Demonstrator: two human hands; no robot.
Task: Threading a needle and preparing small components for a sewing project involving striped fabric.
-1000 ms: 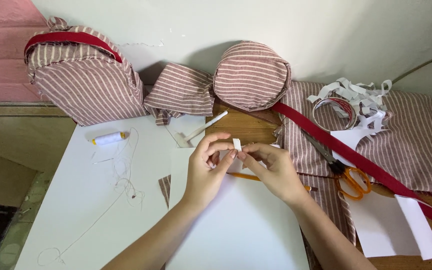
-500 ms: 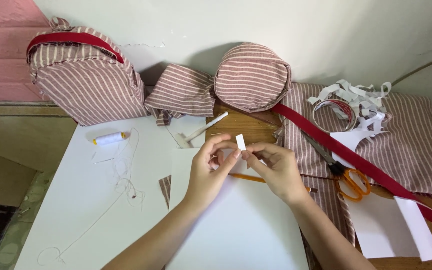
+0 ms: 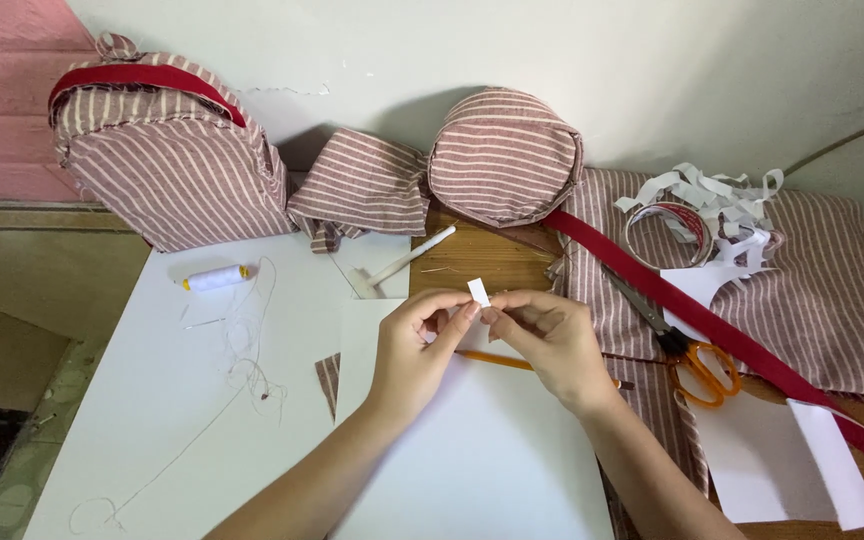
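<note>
At the desk's (image 3: 482,262) far left corner stands a striped bag (image 3: 167,160) with a red strap. Beside it lie a folded striped piece (image 3: 362,185) and a round striped pouch (image 3: 505,155). A spool of white thread (image 3: 214,278) rests on the white sheet (image 3: 152,400). Orange-handled scissors (image 3: 687,350), a red band (image 3: 722,335) and paper scraps (image 3: 712,195) lie toward the right edge.

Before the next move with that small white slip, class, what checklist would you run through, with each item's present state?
1. Small white slip pinched at the fingertips of both hands: ok.
2. Left hand and right hand over the white sheet: ok.
3. Orange-handled scissors lie apart from the hands: ok.
4. Pencil lies under the hands: ok.
5. Slip's lower end intact: cannot tell, fingers hide it.
</note>
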